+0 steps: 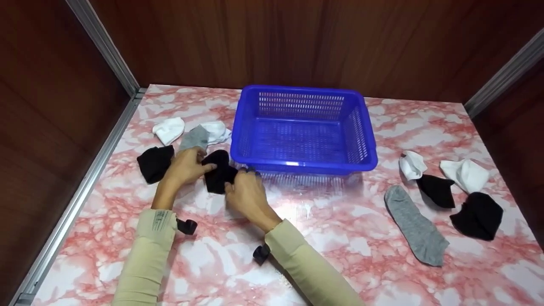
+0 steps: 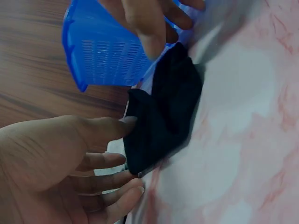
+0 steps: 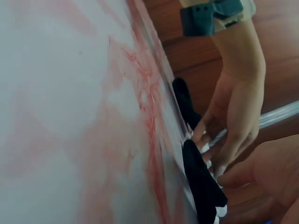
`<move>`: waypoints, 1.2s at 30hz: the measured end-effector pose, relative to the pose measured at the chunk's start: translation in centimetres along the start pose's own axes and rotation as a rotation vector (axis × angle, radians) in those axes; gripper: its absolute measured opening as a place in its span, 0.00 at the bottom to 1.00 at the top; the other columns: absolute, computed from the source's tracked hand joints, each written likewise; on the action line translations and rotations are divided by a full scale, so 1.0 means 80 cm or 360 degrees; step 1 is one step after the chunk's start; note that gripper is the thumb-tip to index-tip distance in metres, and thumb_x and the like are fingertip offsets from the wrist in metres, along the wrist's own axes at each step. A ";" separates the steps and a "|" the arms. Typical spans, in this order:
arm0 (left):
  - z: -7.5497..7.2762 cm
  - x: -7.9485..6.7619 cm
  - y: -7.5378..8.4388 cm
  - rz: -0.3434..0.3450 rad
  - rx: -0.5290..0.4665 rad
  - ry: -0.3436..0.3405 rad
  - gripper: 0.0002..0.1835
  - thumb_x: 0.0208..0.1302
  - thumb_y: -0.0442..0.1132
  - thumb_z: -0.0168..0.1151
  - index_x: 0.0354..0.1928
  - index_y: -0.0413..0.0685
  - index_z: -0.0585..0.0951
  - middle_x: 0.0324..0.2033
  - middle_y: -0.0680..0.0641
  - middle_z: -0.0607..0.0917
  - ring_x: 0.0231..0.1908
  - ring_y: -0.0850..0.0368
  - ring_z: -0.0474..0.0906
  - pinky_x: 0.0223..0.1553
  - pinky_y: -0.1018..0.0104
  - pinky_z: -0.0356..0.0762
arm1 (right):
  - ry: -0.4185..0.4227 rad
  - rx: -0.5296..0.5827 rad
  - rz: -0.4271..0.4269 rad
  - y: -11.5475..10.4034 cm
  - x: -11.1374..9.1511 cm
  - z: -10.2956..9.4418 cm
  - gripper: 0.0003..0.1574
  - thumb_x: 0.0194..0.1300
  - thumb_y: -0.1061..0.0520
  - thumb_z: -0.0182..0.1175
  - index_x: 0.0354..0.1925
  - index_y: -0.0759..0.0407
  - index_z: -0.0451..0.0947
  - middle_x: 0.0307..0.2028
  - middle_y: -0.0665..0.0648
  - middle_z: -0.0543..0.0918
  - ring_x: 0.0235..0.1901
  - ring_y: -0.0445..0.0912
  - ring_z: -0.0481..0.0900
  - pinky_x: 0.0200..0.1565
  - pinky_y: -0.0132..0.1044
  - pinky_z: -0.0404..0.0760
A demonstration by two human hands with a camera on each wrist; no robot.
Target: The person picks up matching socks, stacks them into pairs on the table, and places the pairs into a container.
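A folded black sock [image 1: 219, 180] lies on the table just in front of the basket's left corner. My left hand [image 1: 185, 165] reaches it from the left, and its thumb tip rests on the cloth in the left wrist view, the other fingers extended along the near edge. From the other side comes my right hand [image 1: 247, 193], thumb at the sock's right end and fingers spread apart from it. Behind my left hand are a grey sock [image 1: 195, 138] and a white sock [image 1: 216, 131]. Another black sock [image 1: 155, 163] lies left of that hand.
A blue plastic basket [image 1: 304, 167] stands at the back middle with nothing in it. Another white sock [image 1: 169, 129] lies at the back left. On the right are a long grey sock [image 1: 414, 225], black socks [image 1: 478, 216] and white socks [image 1: 465, 175]. Wooden panels wall the table.
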State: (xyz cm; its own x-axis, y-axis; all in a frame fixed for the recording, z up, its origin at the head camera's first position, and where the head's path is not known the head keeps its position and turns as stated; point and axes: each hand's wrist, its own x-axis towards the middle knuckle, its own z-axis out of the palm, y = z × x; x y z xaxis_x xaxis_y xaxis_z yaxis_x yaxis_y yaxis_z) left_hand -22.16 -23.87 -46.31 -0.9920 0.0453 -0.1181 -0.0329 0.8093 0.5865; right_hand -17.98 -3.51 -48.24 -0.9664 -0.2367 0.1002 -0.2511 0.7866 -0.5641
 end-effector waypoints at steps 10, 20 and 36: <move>0.004 -0.004 -0.003 -0.0069 -0.0103 -0.0137 0.24 0.63 0.40 0.73 0.56 0.32 0.80 0.42 0.38 0.85 0.39 0.48 0.80 0.46 0.56 0.80 | -0.0135 0.0020 0.0187 -0.010 0.012 0.018 0.27 0.74 0.36 0.61 0.40 0.58 0.83 0.33 0.57 0.87 0.33 0.54 0.88 0.34 0.48 0.86; 0.006 -0.006 0.004 -0.0039 -0.0245 -0.0253 0.10 0.63 0.40 0.73 0.36 0.39 0.87 0.26 0.50 0.85 0.27 0.59 0.76 0.29 0.68 0.74 | -0.0143 0.0233 0.0147 0.002 0.015 0.004 0.12 0.68 0.51 0.66 0.38 0.59 0.81 0.33 0.55 0.86 0.34 0.49 0.84 0.35 0.46 0.83; 0.029 -0.022 0.051 0.0211 -0.0395 -0.0515 0.16 0.66 0.37 0.70 0.52 0.34 0.85 0.43 0.37 0.92 0.37 0.59 0.86 0.40 0.70 0.81 | -0.0307 0.0669 0.0108 0.061 -0.020 -0.046 0.11 0.59 0.66 0.69 0.40 0.59 0.78 0.40 0.58 0.85 0.43 0.50 0.83 0.48 0.45 0.88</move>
State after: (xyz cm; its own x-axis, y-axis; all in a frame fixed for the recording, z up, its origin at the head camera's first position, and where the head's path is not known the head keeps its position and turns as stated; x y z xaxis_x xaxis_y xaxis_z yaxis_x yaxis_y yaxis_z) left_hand -20.25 -19.30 -45.61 -0.9014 0.3527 -0.2510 0.0246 0.6206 0.7838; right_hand -17.90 2.80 -48.16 -0.9420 -0.3259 -0.0804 -0.1052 0.5140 -0.8513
